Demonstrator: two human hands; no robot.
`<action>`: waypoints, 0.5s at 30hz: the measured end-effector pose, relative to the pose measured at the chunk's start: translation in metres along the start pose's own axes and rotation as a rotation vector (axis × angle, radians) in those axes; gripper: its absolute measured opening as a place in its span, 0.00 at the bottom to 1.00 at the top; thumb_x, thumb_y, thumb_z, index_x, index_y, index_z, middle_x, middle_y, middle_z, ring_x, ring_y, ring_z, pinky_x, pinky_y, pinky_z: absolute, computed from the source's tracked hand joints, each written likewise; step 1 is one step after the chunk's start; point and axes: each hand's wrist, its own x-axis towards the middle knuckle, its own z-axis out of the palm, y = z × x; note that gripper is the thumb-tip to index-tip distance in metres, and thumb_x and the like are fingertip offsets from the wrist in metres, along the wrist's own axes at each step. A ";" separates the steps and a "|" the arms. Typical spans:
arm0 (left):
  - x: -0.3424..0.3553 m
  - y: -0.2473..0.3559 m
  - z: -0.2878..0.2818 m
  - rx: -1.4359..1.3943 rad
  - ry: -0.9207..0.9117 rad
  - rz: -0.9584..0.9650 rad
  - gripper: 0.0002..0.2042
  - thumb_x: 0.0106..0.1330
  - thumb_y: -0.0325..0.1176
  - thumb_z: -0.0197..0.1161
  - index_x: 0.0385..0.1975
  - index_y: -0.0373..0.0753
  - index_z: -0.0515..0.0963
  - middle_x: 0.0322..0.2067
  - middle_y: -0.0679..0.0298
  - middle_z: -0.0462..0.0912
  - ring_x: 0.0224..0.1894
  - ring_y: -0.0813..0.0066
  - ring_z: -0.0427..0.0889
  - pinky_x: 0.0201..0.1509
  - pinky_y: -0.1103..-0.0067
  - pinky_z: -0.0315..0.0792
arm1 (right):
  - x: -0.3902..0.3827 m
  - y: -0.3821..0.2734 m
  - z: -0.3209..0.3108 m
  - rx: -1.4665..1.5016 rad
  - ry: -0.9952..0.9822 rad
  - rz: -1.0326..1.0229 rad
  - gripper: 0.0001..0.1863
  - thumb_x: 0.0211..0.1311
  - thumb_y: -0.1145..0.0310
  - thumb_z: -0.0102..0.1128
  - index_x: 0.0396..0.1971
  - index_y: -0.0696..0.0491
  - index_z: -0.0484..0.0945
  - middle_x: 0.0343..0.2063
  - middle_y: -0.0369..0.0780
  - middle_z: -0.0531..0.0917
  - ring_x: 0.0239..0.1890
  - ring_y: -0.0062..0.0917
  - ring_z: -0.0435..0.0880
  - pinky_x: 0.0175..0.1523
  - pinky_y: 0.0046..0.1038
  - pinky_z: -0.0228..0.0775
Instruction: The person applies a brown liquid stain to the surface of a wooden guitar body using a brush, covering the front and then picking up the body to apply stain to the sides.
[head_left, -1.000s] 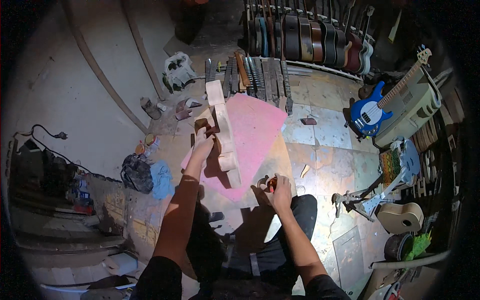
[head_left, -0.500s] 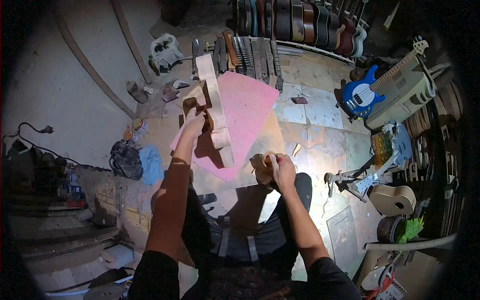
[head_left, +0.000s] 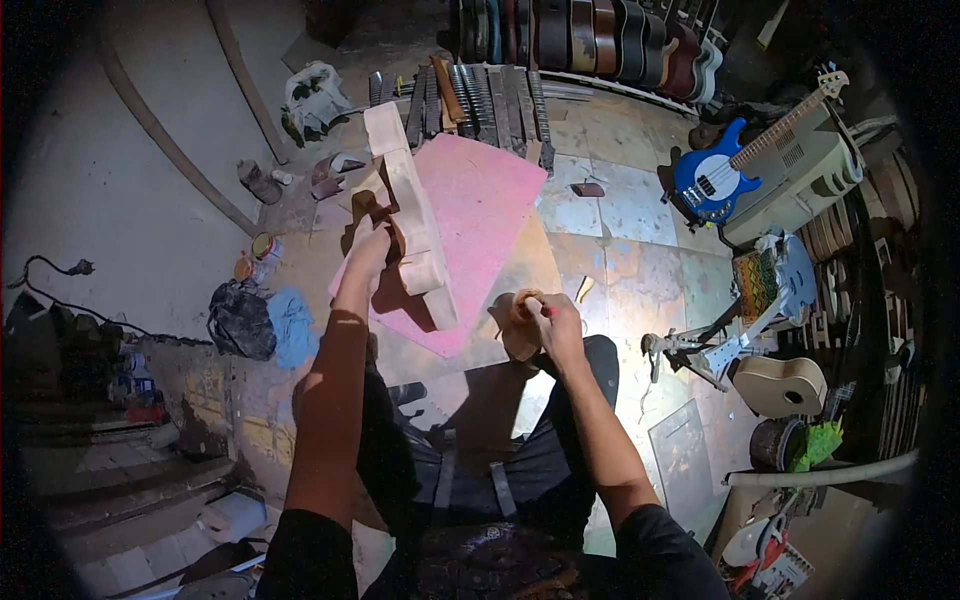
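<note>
My left hand is closed on an unfinished pale wooden guitar body, with its fingers at a shadowed recess in the side. The body stands on its edge, slanted across a pink board, and its curved, notched side faces up. My right hand is closed above my right knee, fingers pinched at a small round orange-brown thing with a tan part below it. What exactly the right fingers hold is too small to make out.
Several guitar necks lie beyond the board, before a row of guitar bodies. A blue bass guitar leans on a beige appliance at right. An acoustic guitar body sits nearer. A blue cloth and black bag lie left.
The right hand has shifted slightly left and down over the round thing, its fingers now more on top. The left hand keeps its hold on the guitar body. The whole view has shifted slightly.
</note>
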 end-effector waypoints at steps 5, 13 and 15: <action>0.004 -0.009 -0.004 -0.079 0.011 -0.046 0.21 0.74 0.40 0.55 0.61 0.35 0.70 0.51 0.58 0.82 0.48 0.67 0.84 0.50 0.70 0.80 | 0.002 0.003 -0.002 0.020 0.104 0.047 0.15 0.68 0.61 0.63 0.35 0.61 0.83 0.30 0.46 0.83 0.33 0.33 0.83 0.41 0.31 0.73; 0.005 -0.014 -0.012 0.035 0.086 0.049 0.19 0.73 0.37 0.54 0.60 0.35 0.71 0.49 0.58 0.82 0.45 0.67 0.86 0.47 0.70 0.82 | 0.003 -0.008 -0.010 0.353 0.275 0.454 0.22 0.71 0.56 0.60 0.27 0.62 0.81 0.19 0.40 0.80 0.20 0.24 0.76 0.29 0.28 0.69; 0.001 -0.011 -0.008 0.085 0.108 0.063 0.18 0.74 0.35 0.51 0.59 0.35 0.71 0.49 0.57 0.82 0.46 0.66 0.86 0.47 0.70 0.82 | 0.003 -0.002 -0.009 0.490 0.399 0.504 0.24 0.72 0.53 0.56 0.26 0.60 0.80 0.17 0.37 0.79 0.17 0.20 0.76 0.24 0.24 0.68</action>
